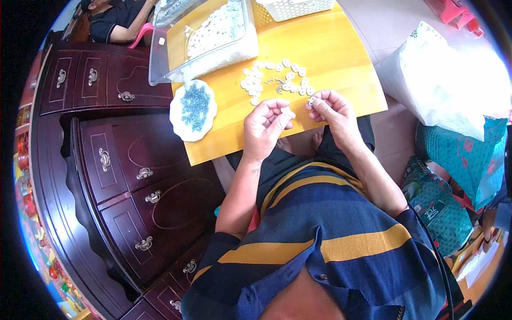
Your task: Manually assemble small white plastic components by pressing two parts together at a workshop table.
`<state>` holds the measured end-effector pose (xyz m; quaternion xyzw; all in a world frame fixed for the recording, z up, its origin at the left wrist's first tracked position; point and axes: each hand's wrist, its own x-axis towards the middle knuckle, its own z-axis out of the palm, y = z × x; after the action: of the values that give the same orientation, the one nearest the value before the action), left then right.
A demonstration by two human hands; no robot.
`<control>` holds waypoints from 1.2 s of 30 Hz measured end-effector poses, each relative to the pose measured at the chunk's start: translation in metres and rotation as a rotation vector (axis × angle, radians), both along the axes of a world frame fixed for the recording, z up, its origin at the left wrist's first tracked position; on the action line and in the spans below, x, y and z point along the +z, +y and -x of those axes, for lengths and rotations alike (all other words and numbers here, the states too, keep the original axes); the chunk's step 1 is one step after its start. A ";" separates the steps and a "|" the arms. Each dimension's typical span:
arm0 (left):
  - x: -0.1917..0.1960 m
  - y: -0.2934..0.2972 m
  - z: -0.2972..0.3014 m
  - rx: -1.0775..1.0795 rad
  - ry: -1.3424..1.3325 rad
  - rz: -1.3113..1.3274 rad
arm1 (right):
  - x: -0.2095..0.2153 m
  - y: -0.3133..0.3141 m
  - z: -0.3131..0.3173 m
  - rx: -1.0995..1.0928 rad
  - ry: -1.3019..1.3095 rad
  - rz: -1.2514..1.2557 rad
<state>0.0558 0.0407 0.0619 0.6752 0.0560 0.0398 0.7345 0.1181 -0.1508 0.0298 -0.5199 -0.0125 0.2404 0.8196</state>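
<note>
My left hand (262, 130) is held at the near edge of the yellow table (341, 69), fingers curled and thumb pressed against them on a small whitish piece (287, 111), mostly hidden. Beside it, my right hand (337, 117) pinches a small white round plastic piece (311, 100) between thumb and fingertips. Just beyond both hands lie several loose white oval pieces with holes (252, 82), roughly in a ring. Among them is a little heap of small dark metal screws or pins (277, 82); which of these I cannot tell.
A white scalloped plate (176, 114) of thin dark metal pieces stands at the table's left edge. Behind it is a clear plastic bin (160, 61) of white pieces. A white basket (296, 9) stands far back. Dark drawers (114, 154) flank the left; bags (426, 80) the right. Another person (114, 24) sits far left.
</note>
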 end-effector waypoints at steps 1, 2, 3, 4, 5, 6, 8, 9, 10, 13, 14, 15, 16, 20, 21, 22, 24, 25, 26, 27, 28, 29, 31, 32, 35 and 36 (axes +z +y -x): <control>0.000 0.001 0.000 -0.012 -0.001 0.013 | 0.000 0.000 0.001 0.000 -0.001 0.001; -0.001 0.002 0.000 -0.024 -0.003 0.026 | 0.000 0.001 0.001 0.002 -0.005 0.004; -0.001 0.003 0.001 -0.023 -0.003 0.026 | 0.000 0.001 0.002 0.004 -0.009 0.008; -0.002 0.006 0.002 -0.046 0.031 0.026 | 0.000 0.001 0.002 0.005 -0.009 0.008; -0.003 0.007 0.003 -0.069 0.066 0.025 | 0.000 0.002 0.003 0.013 -0.005 -0.004; -0.007 0.008 0.003 -0.068 0.066 0.025 | 0.001 0.002 0.003 0.020 -0.002 -0.016; -0.013 0.008 0.003 -0.044 0.020 0.041 | 0.003 0.004 0.005 0.029 -0.004 -0.026; -0.015 0.007 0.003 -0.042 0.021 0.042 | 0.004 0.005 0.006 0.037 -0.007 -0.036; -0.016 0.003 0.003 -0.028 0.031 0.153 | 0.004 0.005 0.007 0.038 -0.006 -0.036; -0.016 0.002 0.005 0.001 0.086 0.362 | 0.006 0.006 0.009 0.051 -0.002 -0.038; -0.015 0.002 0.005 0.014 0.129 0.460 | 0.007 0.007 0.010 0.056 0.007 -0.034; -0.015 0.002 0.006 0.015 0.130 0.460 | 0.008 0.008 0.011 0.061 0.016 -0.029; -0.014 0.002 0.006 0.017 0.134 0.415 | 0.007 0.008 0.011 0.061 0.017 -0.028; -0.010 -0.003 0.006 0.045 0.110 0.156 | 0.002 0.010 0.013 0.069 -0.010 -0.022; -0.009 -0.003 0.006 0.044 0.111 0.155 | 0.000 0.011 0.014 0.063 -0.030 -0.021; -0.009 -0.004 0.007 0.046 0.117 0.121 | 0.000 0.011 0.014 0.062 -0.029 -0.022; -0.008 -0.005 0.008 0.046 0.124 0.087 | -0.001 0.013 0.015 0.073 -0.021 -0.021; -0.008 -0.006 0.008 0.059 0.095 0.058 | -0.002 0.013 0.016 0.072 -0.021 -0.021; -0.008 -0.007 0.008 0.072 0.066 0.029 | -0.003 0.013 0.016 0.074 -0.028 -0.008; -0.009 -0.007 0.007 0.071 0.067 0.029 | -0.004 0.013 0.016 0.076 -0.036 0.005; -0.010 -0.007 0.007 0.058 0.037 -0.019 | -0.004 0.013 0.016 0.076 -0.035 0.006; -0.011 -0.007 0.007 0.045 0.007 -0.067 | -0.003 0.013 0.016 0.079 -0.032 0.010; -0.011 -0.006 0.006 0.035 -0.006 -0.105 | -0.002 0.013 0.016 0.081 -0.030 0.014; -0.012 -0.005 0.006 0.025 -0.020 -0.144 | -0.003 0.013 0.016 0.078 -0.038 0.012; -0.015 -0.004 0.004 0.020 -0.041 -0.157 | -0.003 0.013 0.015 0.077 -0.047 0.011; -0.015 -0.003 0.004 0.020 -0.041 -0.157 | -0.003 0.013 0.015 0.080 -0.047 0.012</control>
<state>0.0519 0.0375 0.0469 0.7290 0.0443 0.0650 0.6800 0.1026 -0.1376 0.0268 -0.5294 -0.0513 0.2608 0.8057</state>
